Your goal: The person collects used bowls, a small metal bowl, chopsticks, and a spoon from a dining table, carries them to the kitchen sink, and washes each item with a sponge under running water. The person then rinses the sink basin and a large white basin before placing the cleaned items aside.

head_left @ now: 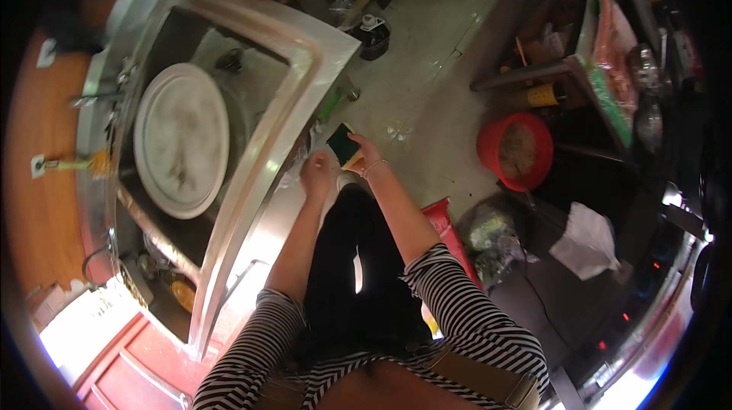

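Observation:
My right hand (367,155) grips a scouring sponge (345,146), its dark green scrubbing side facing up and a yellow edge showing. Just left of it is my left hand (316,174), fingers curled in, with nothing visible in it. Both hands are in front of my body, beside the near right rim of a metal sink (263,162). In the sink a large round whitish lid or tray (181,139) leans, brown-stained in its middle.
A red bucket (515,152) with something pale inside stands to the right, near a shelf with plastic packages (610,67). A dark bottle with a white cap (374,36) sits on the floor ahead. A yellow-handled brush (76,164) lies at the sink's left side. A white cloth (585,241) lies at the right.

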`<state>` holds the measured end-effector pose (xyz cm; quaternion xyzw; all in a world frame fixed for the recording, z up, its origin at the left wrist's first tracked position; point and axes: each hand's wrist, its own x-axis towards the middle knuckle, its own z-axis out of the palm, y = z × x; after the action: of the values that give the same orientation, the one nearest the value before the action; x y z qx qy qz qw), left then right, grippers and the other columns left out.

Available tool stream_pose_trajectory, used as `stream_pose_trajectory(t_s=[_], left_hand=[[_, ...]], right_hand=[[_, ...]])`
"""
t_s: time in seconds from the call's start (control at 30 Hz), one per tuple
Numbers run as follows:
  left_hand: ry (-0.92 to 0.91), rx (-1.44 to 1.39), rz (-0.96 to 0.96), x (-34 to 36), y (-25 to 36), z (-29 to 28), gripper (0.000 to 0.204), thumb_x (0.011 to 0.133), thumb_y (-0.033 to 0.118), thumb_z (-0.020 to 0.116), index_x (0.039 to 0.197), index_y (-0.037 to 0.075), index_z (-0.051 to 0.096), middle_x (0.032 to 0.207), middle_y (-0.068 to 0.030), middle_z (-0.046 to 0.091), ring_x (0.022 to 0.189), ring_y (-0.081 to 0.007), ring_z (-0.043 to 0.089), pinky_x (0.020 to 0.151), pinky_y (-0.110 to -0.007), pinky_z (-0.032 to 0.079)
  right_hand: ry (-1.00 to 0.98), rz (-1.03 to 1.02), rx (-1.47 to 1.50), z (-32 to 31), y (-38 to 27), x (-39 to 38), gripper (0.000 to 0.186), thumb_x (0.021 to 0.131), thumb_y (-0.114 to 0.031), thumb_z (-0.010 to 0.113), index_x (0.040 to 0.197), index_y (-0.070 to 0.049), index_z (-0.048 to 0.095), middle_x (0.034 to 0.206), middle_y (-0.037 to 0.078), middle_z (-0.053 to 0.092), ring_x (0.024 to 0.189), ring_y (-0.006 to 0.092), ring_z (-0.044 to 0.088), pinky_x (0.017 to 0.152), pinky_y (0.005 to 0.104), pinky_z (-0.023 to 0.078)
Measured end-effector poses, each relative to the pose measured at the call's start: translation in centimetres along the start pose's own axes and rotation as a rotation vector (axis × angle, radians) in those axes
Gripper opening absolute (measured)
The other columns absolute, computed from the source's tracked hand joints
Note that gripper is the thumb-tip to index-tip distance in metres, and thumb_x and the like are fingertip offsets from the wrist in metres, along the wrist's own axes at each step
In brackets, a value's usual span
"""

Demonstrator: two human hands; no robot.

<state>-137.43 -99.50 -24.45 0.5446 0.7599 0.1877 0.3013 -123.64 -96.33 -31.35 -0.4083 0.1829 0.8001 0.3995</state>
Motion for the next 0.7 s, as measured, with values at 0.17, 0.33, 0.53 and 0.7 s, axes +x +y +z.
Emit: stream_pose_trajectory(t_s=[0.17, 0.33, 0.53, 0.7], left_hand=[[0.104, 0.026, -0.181, 17.5, -7.2, 7.9, 0.049, 0.088, 0.050, 0.050, 0.112, 0.010, 0.063, 0.108, -0.0119, 0.064, 0.096, -0.0271, 0.061, 0.082, -0.035, 0.046], [0.037, 0.104, -0.266, 25.8, -9.8, 10.7, 0.053, 0.088, 0.052, 0.047, 0.115, 0.009, 0.059, 0.113, -0.0117, 0.060, 0.100, -0.0258, 0.058, 0.085, -0.035, 0.045], [-0.016, 0.208, -0.284, 22.8, -14.3, 11.9, 0.058, 0.088, 0.054, 0.044, 0.119, 0.007, 0.055, 0.119, -0.0114, 0.056, 0.105, -0.0243, 0.055, 0.088, -0.035, 0.043], [-0.054, 0.237, -0.290, 19.4, -16.8, 11.5, 0.062, 0.089, 0.056, 0.041, 0.123, 0.006, 0.051, 0.123, -0.0111, 0.053, 0.109, -0.0230, 0.053, 0.091, -0.035, 0.042]], right_hand=[[0.146, 0.022, 0.000, -3.2, -1.0, 17.7, 0.056, 0.078, -0.019, 0.066, 0.128, -0.004, 0.045, 0.132, 0.014, 0.043, 0.111, 0.0282, 0.050, 0.086, 0.0452, 0.043], [-0.031, -0.114, 0.103, -1.7, -0.7, 23.2, 0.040, 0.082, -0.018, 0.060, 0.120, -0.012, 0.050, 0.110, 0.008, 0.058, 0.096, 0.0253, 0.058, 0.081, 0.0443, 0.048], [-0.369, -0.080, 0.154, -2.0, -2.0, 20.8, 0.039, 0.083, -0.017, 0.059, 0.121, -0.015, 0.051, 0.108, 0.005, 0.058, 0.095, 0.0229, 0.057, 0.077, 0.0392, 0.048], [-0.240, -0.075, 0.104, -2.8, -3.2, 21.4, 0.033, 0.082, -0.015, 0.057, 0.115, -0.011, 0.053, 0.102, 0.006, 0.060, 0.089, 0.0222, 0.059, 0.075, 0.0387, 0.049]])
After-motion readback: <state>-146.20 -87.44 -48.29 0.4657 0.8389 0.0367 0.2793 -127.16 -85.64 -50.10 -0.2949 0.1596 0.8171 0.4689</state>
